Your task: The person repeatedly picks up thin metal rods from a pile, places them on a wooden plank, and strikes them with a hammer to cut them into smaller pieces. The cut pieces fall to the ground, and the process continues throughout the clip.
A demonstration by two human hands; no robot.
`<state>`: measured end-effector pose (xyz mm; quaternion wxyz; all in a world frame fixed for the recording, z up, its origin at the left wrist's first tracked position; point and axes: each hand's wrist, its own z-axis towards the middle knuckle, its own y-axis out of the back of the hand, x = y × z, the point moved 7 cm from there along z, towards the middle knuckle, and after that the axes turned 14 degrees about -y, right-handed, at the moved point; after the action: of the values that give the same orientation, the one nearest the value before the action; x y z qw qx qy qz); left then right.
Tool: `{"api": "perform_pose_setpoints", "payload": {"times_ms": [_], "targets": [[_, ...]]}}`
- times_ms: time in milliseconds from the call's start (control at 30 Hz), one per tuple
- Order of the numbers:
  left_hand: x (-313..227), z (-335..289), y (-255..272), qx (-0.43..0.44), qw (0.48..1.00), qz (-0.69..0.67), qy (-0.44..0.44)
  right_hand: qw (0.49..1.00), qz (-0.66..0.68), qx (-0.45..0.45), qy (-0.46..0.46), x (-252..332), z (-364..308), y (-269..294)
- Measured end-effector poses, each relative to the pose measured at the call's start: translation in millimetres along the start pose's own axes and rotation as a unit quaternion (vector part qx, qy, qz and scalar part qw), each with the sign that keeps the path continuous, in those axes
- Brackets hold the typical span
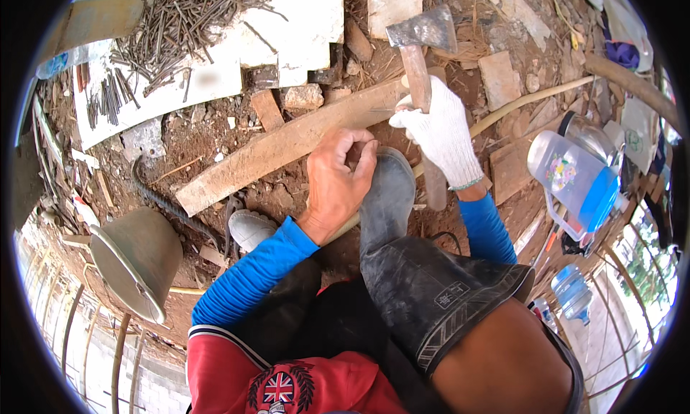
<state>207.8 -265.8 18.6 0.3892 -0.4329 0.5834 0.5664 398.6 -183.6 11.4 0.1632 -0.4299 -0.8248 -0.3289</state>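
My right hand, in a white knitted glove, is closed round the wooden handle of a hatchet. Its dark steel head points away from me, and the handle's end shows below the glove. Bare and closed, my left hand has its thumb pressed to its curled fingers; whatever they may hold is hidden. It is near the edge of a long wooden beam, which slants across the dirt in front of me. Beside my left hand is the toe of my grey rubber boot. A thin metal piece shows by the gloved fingers.
Many short metal rods lie heaped on a white board at the far left. A bucket tilts at the left. On the right are a plastic jug with a blue lid and a long pole. Broken bricks lie behind the beam.
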Motion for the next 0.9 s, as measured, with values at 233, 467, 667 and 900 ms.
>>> {"api": "perform_pose_setpoints", "payload": {"times_ms": [233, 467, 667, 900], "targets": [[10, 5, -20, 0.162, 0.876, 0.342, -0.300, 0.984, -0.158, -0.039, 0.068, 19, 13, -4], [15, -3, -35, 0.172, 0.816, 0.436, -0.337, 0.985, -0.136, -0.097, 0.053, 9, -13, 8], [13, -2, -37, 0.175, 0.780, 0.479, -0.362, 0.982, -0.157, -0.081, 0.068, -21, -73, 9], [11, -2, -42, 0.187, 0.756, 0.512, -0.364, 0.960, -0.219, -0.133, 0.115, -21, -97, -3]]}}
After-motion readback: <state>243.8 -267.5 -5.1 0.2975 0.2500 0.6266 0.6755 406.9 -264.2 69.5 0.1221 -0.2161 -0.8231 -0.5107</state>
